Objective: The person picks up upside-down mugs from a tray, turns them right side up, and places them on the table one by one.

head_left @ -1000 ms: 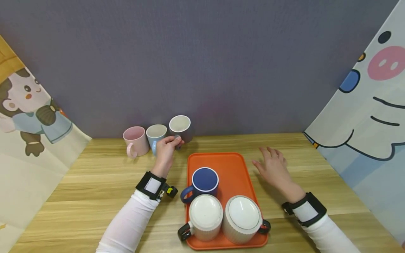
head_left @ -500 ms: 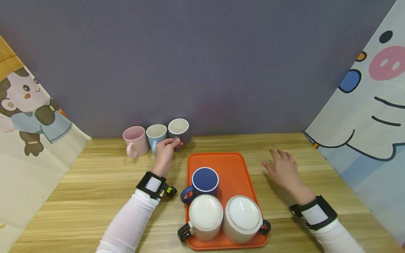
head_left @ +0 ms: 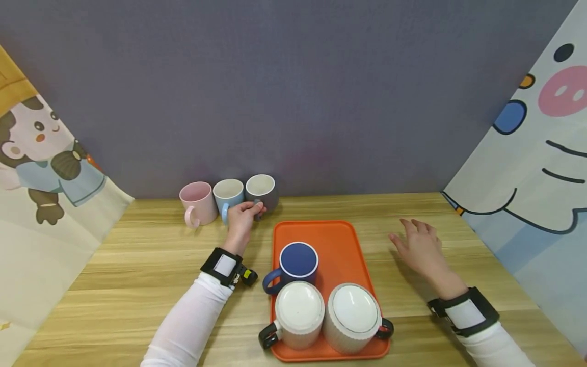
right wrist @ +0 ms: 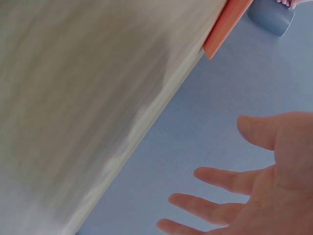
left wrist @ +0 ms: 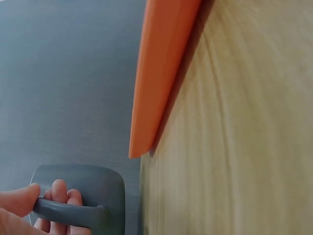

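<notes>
At the back of the table, my left hand (head_left: pixel 240 220) holds a grey mug (head_left: pixel 270 196) by its handle, the fingers through the loop and the thumb on top in the left wrist view. The grey mug is upright with a pale inside, at the right end of a row. Beside it stand a light blue mug (head_left: pixel 229 189) and a pink mug (head_left: pixel 202 205), both upright with handles to the front. My right hand (head_left: pixel 422 250) hovers over the table right of the orange tray, fingers spread and holding nothing.
On the orange tray (head_left: pixel 327 229) a dark blue mug (head_left: pixel 298 260) and two ribbed white mugs, one on the left (head_left: pixel 299 308) and one on the right (head_left: pixel 352 313), stand upside down. A grey wall (head_left: pixel 293 92) rises behind the wooden table (head_left: pixel 151 285).
The grey mug has come down beside the light blue mug, my left hand still on its handle. My right hand has drifted right, away from the tray.
</notes>
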Demonstrator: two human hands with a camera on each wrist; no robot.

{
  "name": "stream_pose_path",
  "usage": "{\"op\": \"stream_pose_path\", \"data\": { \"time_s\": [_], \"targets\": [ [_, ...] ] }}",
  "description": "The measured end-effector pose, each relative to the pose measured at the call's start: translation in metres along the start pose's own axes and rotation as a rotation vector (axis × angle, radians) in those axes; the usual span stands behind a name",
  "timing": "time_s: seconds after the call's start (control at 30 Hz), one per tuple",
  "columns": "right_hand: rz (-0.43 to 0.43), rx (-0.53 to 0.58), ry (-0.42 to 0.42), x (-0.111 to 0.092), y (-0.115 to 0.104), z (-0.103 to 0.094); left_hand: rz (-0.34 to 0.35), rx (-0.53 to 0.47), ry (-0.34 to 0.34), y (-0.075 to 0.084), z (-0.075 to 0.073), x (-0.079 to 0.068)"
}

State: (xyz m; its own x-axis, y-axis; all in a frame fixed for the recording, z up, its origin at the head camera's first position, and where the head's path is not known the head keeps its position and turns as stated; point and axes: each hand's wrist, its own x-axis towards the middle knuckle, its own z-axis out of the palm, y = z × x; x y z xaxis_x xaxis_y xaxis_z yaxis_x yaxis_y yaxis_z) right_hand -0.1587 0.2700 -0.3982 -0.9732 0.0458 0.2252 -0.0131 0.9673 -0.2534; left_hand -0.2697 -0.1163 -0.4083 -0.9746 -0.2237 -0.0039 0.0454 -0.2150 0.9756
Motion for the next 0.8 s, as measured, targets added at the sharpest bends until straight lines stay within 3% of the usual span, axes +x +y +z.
{"op": "stream_pose_path", "data": {
  "time_s": [0.8],
  "targets": [
    [0.022, -0.008, 0.016, -0.0034, 0.0013, -0.0056, -0.056, 0.033, -0.006, -0.0088, -0.0005, 0.0074]
  ]
}}
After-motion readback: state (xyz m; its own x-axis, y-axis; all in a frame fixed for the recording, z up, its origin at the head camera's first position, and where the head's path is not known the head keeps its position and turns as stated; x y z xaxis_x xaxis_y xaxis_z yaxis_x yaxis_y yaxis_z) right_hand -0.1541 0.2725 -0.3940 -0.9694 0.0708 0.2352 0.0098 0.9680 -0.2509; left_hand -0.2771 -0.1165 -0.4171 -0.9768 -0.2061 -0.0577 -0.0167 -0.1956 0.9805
